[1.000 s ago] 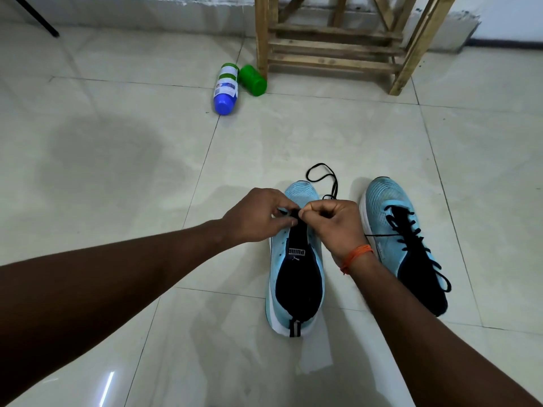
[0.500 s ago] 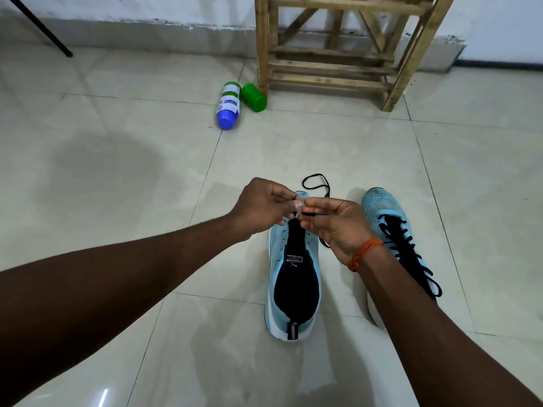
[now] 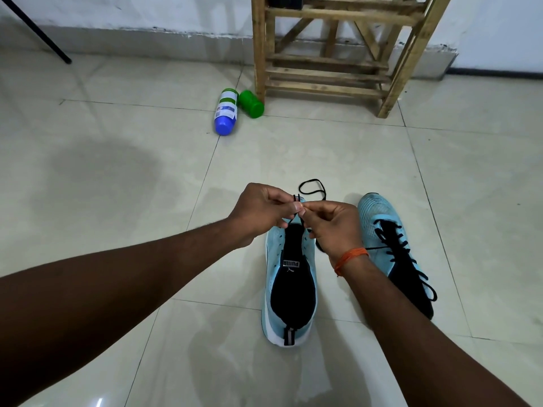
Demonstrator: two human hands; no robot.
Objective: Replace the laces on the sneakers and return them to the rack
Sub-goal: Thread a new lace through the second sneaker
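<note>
Two light-blue sneakers stand on the tiled floor, toes pointing away from me. The left sneaker (image 3: 291, 277) has a black tongue and open eyelets. A black lace (image 3: 313, 186) loops on the floor beyond its toe. My left hand (image 3: 261, 212) and my right hand (image 3: 332, 227) meet above the sneaker's toe end, both pinching the lace between fingertips. An orange thread band circles my right wrist. The right sneaker (image 3: 390, 248) is laced in black and partly hidden by my right forearm.
A wooden rack (image 3: 332, 54) stands against the far wall. A blue-capped bottle (image 3: 225, 113) and a green container (image 3: 251, 104) lie by the rack's left leg. A black pole (image 3: 38, 33) slants at far left.
Both hands have risen slightly off the sneaker, pulling the lace up. The view has tilted up, showing more of the rack.
</note>
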